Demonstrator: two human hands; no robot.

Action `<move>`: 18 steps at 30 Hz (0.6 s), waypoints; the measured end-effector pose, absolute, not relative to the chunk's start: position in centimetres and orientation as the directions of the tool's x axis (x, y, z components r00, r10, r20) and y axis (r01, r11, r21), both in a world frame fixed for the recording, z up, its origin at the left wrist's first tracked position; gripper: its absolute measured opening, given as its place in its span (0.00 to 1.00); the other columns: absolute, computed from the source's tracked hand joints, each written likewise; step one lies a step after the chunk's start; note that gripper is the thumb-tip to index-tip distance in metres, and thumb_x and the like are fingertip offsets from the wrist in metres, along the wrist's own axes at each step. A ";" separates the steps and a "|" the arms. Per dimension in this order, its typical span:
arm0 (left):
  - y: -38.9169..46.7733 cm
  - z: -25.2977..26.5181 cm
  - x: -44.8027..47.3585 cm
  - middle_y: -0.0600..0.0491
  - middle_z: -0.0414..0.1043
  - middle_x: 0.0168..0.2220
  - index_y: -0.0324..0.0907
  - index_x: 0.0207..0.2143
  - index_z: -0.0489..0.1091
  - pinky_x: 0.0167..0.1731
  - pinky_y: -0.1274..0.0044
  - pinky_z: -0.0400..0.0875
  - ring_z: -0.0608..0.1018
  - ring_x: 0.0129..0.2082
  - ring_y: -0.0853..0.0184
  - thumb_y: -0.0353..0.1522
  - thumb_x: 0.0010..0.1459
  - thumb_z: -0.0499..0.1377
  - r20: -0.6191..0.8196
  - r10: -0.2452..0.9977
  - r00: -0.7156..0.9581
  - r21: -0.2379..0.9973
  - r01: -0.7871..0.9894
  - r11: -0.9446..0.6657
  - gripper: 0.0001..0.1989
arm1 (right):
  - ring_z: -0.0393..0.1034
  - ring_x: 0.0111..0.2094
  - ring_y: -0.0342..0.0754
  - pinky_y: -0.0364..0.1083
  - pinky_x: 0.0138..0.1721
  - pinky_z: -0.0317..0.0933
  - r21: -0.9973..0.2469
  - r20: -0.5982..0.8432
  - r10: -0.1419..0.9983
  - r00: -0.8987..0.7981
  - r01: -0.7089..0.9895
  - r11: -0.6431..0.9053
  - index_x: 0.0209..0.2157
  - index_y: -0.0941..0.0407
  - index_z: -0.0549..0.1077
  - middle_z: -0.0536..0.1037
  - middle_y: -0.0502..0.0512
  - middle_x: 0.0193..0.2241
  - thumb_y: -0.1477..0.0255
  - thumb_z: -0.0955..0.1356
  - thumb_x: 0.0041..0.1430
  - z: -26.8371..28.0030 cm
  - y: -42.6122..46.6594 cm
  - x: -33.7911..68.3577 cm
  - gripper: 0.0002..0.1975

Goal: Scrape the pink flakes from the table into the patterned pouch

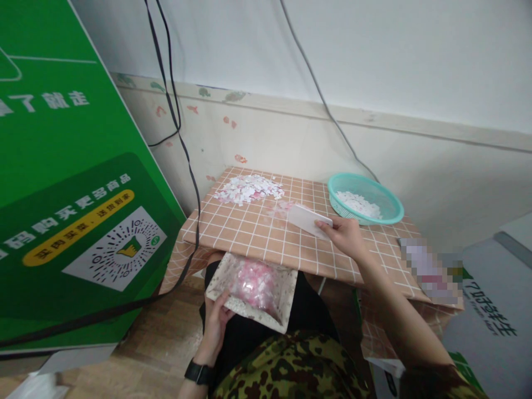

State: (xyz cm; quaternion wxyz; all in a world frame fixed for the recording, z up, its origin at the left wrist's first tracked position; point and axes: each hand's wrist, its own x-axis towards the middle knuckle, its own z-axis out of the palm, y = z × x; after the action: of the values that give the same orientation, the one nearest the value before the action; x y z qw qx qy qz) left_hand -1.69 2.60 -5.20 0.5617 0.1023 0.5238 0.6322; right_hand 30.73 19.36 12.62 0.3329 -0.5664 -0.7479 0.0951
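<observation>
Your left hand [218, 313] grips a square, shallow, off-white tray with grey speckles [287, 291] by its near left corner, below the front edge of the table. The tray's walls slope outward, and inside sits a heap of glossy pink-and-clear small pieces [254, 282] that catch the light; whether a film covers them is hard to tell. Your right hand [343, 235] pinches a flat, white, rectangular card [305, 219] by its right end. The card slants low over the brown cloth with a white grid [249, 230] that drapes the table, its far end beside a thin scatter of pinkish, translucent bits [279, 208]. Farther left lies a loose, spread pile of white and pink flat flakes [248, 189], papery-looking with straight edges. On the right stands a round, turquoise plastic basket [388, 204] with slotted sides, holding small white flat pieces [357, 204].

Your right forearm reaches forward and inward from the lower right, bare below the sleeve. Your left forearm, with a black-strapped watch [199, 373] on the wrist, rises from below, thumb showing at the tray's rim.
</observation>
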 end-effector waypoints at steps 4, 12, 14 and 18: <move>2.5 -5.0 -1.7 0.44 0.68 0.63 0.52 0.64 0.61 0.42 0.65 0.80 0.81 0.48 0.56 0.38 0.53 0.68 -0.449 0.823 -0.348 0.780 -0.601 0.171 0.37 | 0.56 0.17 0.42 0.45 0.21 0.44 -0.519 0.382 0.905 -0.186 0.768 0.377 0.17 0.56 0.69 0.65 0.50 0.13 0.47 0.64 0.63 12.3 18.7 30.1 0.31; 2.5 -5.0 -1.7 0.45 0.69 0.62 0.53 0.64 0.60 0.41 0.65 0.80 0.81 0.47 0.58 0.38 0.53 0.68 -0.449 0.822 -0.351 0.779 -0.604 0.168 0.37 | 0.61 0.18 0.44 0.45 0.22 0.46 -0.514 0.441 0.893 -0.087 0.792 0.330 0.18 0.56 0.70 0.69 0.52 0.14 0.53 0.64 0.66 11.0 16.3 29.0 0.27; 2.5 -4.9 -1.6 0.45 0.69 0.62 0.53 0.64 0.60 0.41 0.65 0.80 0.81 0.46 0.58 0.38 0.54 0.68 -0.447 0.825 -0.346 0.782 -0.600 0.172 0.37 | 0.63 0.18 0.44 0.45 0.22 0.47 -0.542 0.433 0.897 -0.091 0.769 0.340 0.20 0.56 0.73 0.71 0.52 0.16 0.54 0.64 0.66 10.5 16.0 28.2 0.26; 2.4 -5.1 -1.7 0.45 0.69 0.61 0.52 0.63 0.61 0.41 0.65 0.80 0.81 0.45 0.59 0.38 0.55 0.67 -0.445 0.826 -0.346 0.782 -0.599 0.170 0.35 | 0.64 0.19 0.45 0.45 0.23 0.49 -0.595 0.388 0.913 -0.125 0.722 0.352 0.21 0.56 0.74 0.73 0.52 0.16 0.54 0.65 0.66 10.0 16.2 26.7 0.25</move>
State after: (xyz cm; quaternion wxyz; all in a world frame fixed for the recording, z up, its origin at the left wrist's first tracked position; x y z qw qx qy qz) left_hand -1.65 2.43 -5.07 0.5612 0.1089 0.5197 0.6349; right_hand 26.74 16.17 10.03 0.3618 -0.5538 -0.7383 0.1316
